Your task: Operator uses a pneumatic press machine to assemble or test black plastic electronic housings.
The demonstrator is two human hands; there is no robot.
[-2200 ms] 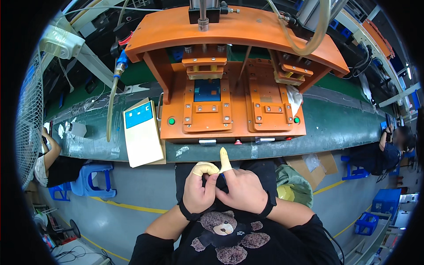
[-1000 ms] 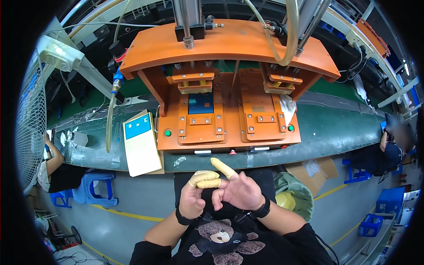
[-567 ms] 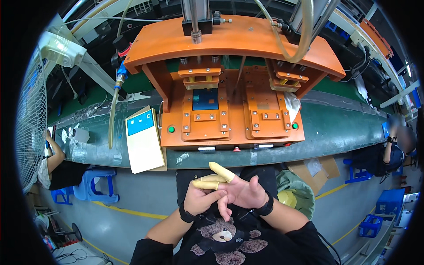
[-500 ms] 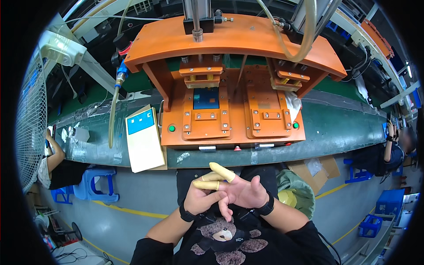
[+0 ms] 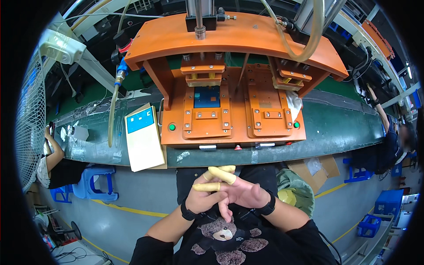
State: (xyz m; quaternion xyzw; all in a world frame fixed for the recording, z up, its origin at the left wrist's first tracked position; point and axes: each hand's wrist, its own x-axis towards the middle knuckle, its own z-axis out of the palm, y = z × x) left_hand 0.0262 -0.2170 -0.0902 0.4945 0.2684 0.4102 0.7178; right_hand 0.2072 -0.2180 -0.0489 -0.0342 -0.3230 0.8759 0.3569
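Finger cots (image 5: 222, 175), yellow, on left grip (image 5: 201, 203) and right grip (image 5: 246, 194)

Green workbench (image 5: 342, 128): orange twin-station press (image 5: 239, 119), with a cream paper stack (image 5: 145, 148) just beside it
Grey floor (image 5: 119, 227): blue plastic stools (image 5: 82, 182)

1. Finger cots (image 5: 206, 187): pale yellow.
2. Worktop (image 5: 340, 128): dark green.
3. Twin-station press (image 5: 238, 37) at the worktop's front edge: orange, green push buttons (image 5: 172, 127).
4. Card (image 5: 140, 121) along the cream stack's (image 5: 145, 150) far edge: blue, pale rectangles.
5. T-shirt (image 5: 282, 240): black, brown bear print (image 5: 230, 257).
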